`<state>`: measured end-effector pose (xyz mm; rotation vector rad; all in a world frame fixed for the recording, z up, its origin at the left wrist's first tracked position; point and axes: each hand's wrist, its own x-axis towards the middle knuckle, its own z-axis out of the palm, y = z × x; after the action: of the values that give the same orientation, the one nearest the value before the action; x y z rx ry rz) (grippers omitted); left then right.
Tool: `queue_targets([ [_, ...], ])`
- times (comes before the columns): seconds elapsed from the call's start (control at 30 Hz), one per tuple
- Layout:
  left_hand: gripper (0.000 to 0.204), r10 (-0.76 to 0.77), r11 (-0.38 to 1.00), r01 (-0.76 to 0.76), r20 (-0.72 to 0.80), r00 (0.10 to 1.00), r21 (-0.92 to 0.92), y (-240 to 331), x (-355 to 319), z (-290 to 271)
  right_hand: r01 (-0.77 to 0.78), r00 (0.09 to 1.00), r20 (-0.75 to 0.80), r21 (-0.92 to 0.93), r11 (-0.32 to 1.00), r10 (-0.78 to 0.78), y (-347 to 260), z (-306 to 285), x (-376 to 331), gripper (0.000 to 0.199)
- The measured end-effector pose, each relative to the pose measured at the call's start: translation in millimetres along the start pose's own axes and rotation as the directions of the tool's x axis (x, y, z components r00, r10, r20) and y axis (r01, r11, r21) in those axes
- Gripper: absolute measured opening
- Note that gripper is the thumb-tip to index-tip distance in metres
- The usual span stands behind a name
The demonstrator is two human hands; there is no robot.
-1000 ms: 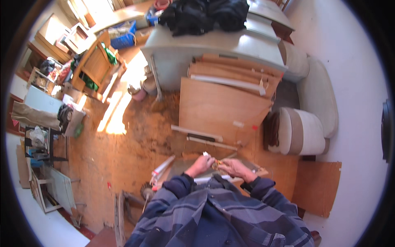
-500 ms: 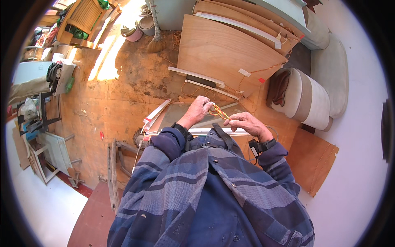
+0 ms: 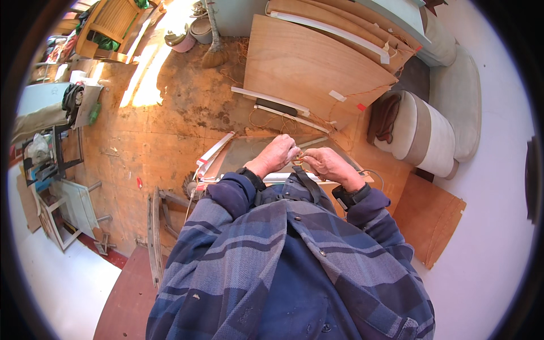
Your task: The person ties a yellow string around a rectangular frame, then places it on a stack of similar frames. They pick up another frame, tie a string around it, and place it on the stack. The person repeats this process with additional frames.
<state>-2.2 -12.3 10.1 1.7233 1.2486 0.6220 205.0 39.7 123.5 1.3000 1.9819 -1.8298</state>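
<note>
Head view: the left hand [image 3: 275, 155] and the right hand [image 3: 330, 165] nearly meet, the grip of each pinched on a thin yellow-orange cord [image 3: 298, 161], mostly hidden between them. It hangs above a flat grey panel [image 3: 249, 152], whose near side is covered by the blue-and-grey plaid jacket [image 3: 238, 241]. Just beyond, narrow white bars [image 3: 266, 98] and stacked tan wooden boards [image 3: 311, 56] block the stained orange-brown floor [image 3: 181, 122]. Rightward stand a cream-and-brown striped upholstered armchair [image 3: 411, 127] and a flat brown board [image 3: 428, 218]; leftward, a weathered wooden frame [image 3: 154, 238]; farther off, a straw broom [image 3: 214, 58].
</note>
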Motion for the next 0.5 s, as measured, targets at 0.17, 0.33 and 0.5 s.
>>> queue_targets([
  [0.17,0.023,-0.067,0.994,0.05,0.182,0.981,0.095,8,-1,-6,0.129,0.992,0.011,-0.18,0.975,-0.129,-4,1,-1,0.028],
  [0.33,0.021,0.054,0.979,-0.087,0.178,0.983,0.187,-2,-1,-2,0.159,0.986,-0.014,-0.253,0.954,-0.168,-2,2,-1,0.027],
  [0.5,0.019,-0.126,0.979,0.107,0.108,0.986,0.173,-10,-3,0,0.178,0.97,-0.105,-0.297,0.938,-0.218,3,5,-5,0.026],
])
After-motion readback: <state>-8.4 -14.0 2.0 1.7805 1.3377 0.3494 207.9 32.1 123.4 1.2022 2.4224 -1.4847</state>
